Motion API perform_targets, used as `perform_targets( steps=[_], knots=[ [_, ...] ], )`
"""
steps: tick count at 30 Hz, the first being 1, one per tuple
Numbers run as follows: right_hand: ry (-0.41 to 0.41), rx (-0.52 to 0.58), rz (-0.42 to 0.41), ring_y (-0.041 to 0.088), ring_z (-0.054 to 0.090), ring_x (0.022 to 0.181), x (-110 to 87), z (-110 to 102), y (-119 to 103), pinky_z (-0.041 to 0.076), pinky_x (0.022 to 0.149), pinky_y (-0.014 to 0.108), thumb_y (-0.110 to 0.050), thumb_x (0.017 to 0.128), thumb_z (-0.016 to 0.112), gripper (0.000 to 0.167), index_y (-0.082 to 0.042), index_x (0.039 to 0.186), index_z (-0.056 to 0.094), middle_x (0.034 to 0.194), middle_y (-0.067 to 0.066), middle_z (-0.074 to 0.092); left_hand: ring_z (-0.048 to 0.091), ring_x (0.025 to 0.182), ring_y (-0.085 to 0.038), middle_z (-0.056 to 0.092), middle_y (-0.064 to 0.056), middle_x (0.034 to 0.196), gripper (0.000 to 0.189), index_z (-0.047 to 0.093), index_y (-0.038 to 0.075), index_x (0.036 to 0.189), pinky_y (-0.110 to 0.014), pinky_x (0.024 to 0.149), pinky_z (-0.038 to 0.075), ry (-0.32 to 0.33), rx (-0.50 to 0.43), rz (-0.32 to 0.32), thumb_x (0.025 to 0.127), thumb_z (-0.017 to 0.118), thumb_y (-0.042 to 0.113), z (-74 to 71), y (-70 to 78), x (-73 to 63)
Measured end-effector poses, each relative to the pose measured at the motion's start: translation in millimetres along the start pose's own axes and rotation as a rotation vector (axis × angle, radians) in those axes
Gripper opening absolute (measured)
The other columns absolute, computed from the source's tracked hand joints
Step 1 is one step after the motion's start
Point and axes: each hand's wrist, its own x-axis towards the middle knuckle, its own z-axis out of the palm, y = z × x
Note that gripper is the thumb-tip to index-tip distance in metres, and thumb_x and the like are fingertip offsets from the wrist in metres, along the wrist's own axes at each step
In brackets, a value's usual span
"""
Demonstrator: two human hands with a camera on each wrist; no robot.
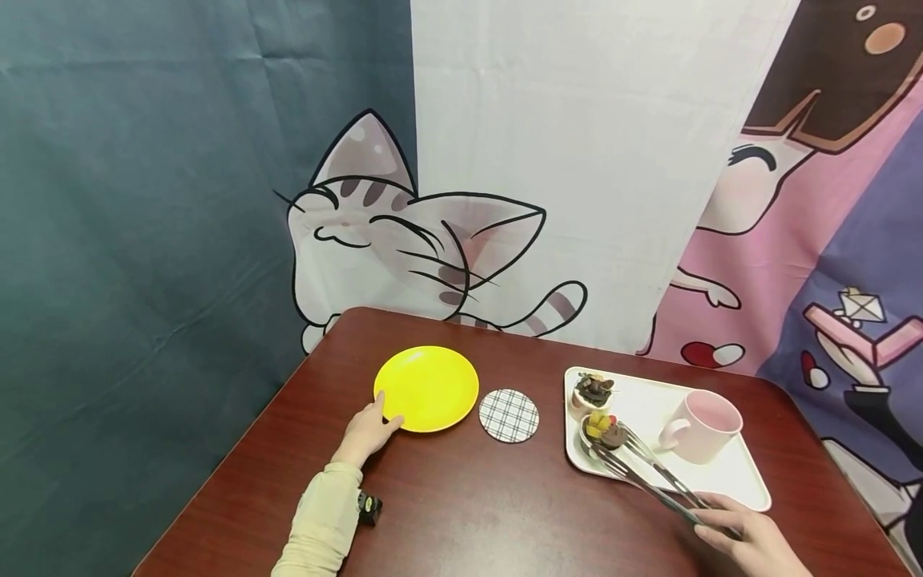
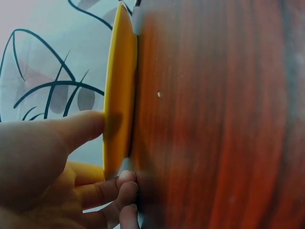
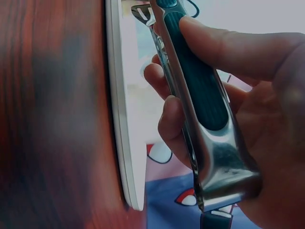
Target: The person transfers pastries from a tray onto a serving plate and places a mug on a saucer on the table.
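My left hand (image 1: 366,433) holds the near left rim of a yellow plate (image 1: 427,389) on the table. In the left wrist view, the thumb touches the plate's rim and the other fingers curl low beside its edge. My right hand (image 1: 750,535) grips metal tongs (image 3: 205,105) with dark green handle grips. The tips of the tongs (image 1: 649,473) reach either side of a cupcake (image 1: 604,430) topped with yellow fruit and chocolate; whether they squeeze it cannot be told. A second cupcake (image 1: 594,391) stands just behind it on the white tray (image 1: 649,385).
On the tray's right side stands a pink mug (image 1: 703,426), handle facing left. A round checked coaster (image 1: 509,416) lies between plate and tray. The brown table (image 1: 461,513) backs onto a curtain printed with a cat (image 1: 375,264).
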Motion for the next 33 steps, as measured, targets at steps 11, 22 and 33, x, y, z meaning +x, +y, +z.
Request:
perform_targets(
  steps=[11, 22, 33],
  knots=[
    [-0.016, 0.061, -0.055, -0.013, 0.051, 0.092, 14.0, 11, -19, 0.046, 0.071, 0.016, -0.021, 0.073, 0.081, 0.013, -0.021, 0.086, 0.078, 0.101, 0.002, 0.07, 0.046, 0.126, -0.05, 0.042, -0.035, 0.142, 0.073, 0.022, -0.011, 0.149, -0.057, 0.105, 0.039, 0.001, 0.001, -0.006, 0.096, 0.054, 0.029, 0.0, 0.6, -0.2],
    [0.054, 0.06, -0.11, -0.015, 0.05, 0.089, 11.5, 15, -21, 0.04, 0.071, 0.007, -0.018, 0.071, 0.082, 0.014, -0.021, 0.083, 0.077, 0.095, -0.002, 0.069, 0.044, 0.127, -0.052, 0.04, -0.036, 0.143, 0.073, 0.022, -0.01, 0.149, -0.058, 0.105, 0.038, -0.003, -0.009, -0.009, 0.097, 0.054, 0.029, -0.8, 0.8, -2.8],
    [0.308, -0.041, -0.186, -0.008, 0.062, 0.08, 3.5, 36, -25, 0.035, 0.074, -0.002, -0.008, 0.06, 0.086, 0.025, -0.014, 0.082, 0.076, 0.087, 0.003, 0.073, 0.043, 0.128, -0.052, 0.04, -0.035, 0.143, 0.072, 0.023, -0.01, 0.149, -0.058, 0.105, 0.037, 0.001, -0.002, -0.005, 0.097, 0.053, 0.029, 1.2, 0.5, -1.1]
  ],
)
